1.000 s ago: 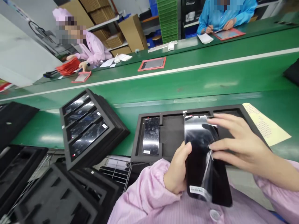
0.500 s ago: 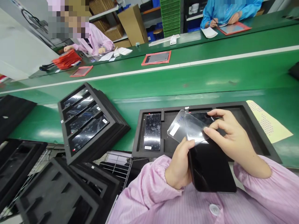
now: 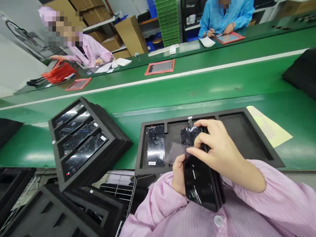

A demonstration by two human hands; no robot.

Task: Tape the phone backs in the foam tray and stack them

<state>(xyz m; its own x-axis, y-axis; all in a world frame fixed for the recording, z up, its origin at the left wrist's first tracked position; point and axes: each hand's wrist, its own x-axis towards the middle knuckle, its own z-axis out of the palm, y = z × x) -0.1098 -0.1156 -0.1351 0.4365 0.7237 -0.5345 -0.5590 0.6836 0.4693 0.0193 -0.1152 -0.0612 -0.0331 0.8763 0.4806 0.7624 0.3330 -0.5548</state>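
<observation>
My left hand (image 3: pixel 179 174) is wrapped round the side of a glossy black phone screen (image 3: pixel 201 184), held tilted in front of my chest. Over its upper end, my right hand (image 3: pixel 214 141) is curled, thumb and fingers bent in a pinch. A clear film (image 3: pixel 172 153), smeared by motion, reaches from the right thumb tip out to the left. Below my hands lies a black foam tray (image 3: pixel 249 131). In its left slot rests a phone screen (image 3: pixel 156 144) with a white label; another screen's top (image 3: pixel 189 133) with a red tab shows by my right fingers.
To the left, stacked foam trays (image 3: pixel 116 141) hold several labelled screens. More trays (image 3: pixel 37 214) lie lower left by a wire rack (image 3: pixel 118 191). A yellow dotted sheet (image 3: pixel 271 126) sits right. Across the green bench, two people work near red-edged pouches (image 3: pixel 160 66).
The phone screen and both hands have shifted left in view, and the screen has tilted. The clear film has swung lower and blurred. My view has turned slightly.
</observation>
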